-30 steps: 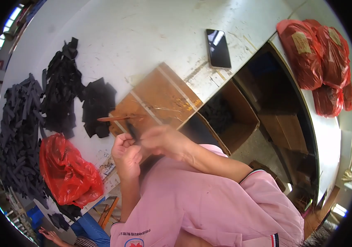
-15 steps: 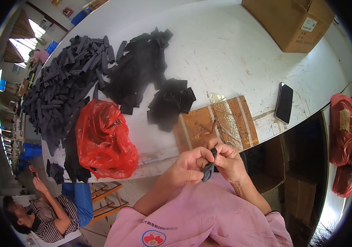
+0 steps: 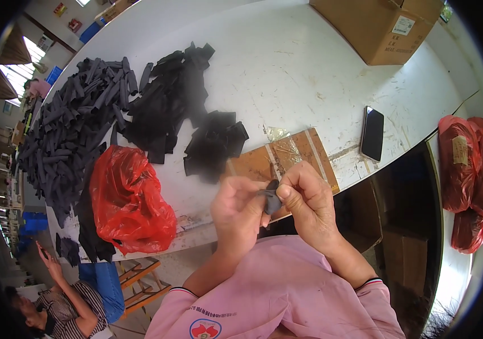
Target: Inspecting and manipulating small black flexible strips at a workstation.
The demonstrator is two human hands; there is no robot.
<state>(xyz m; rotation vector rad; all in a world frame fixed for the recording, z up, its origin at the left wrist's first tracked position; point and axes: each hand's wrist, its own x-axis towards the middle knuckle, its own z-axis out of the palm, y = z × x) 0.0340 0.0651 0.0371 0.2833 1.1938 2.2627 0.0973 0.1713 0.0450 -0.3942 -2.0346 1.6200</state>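
A small dark grey fabric piece [image 3: 271, 202] is pinched between my two hands, above the table's near edge. My left hand [image 3: 237, 210] grips its left side and is slightly smeared by motion. On the other side, my right hand [image 3: 311, 206] holds it between thumb and curled fingers. The piece is bunched, so its full shape is hidden. Behind my hands lies a brown taped board [image 3: 247, 164]. Left of the board are flat black fabric pieces [image 3: 216, 141], with more black pieces [image 3: 165, 107] farther back.
A large heap of rolled dark grey fabric pieces [image 3: 66, 135] covers the table's left. A red plastic bag [image 3: 134, 209] sits in front of it. At right are a phone [image 3: 372, 134], a cardboard box [image 3: 354, 28] and red bags [image 3: 455, 169]. Another person [image 3: 77, 299] sits at lower left.
Both hands have risen in the picture, still gripping the fabric piece, which is now turned and more bunched. The table has shifted slightly left in view.
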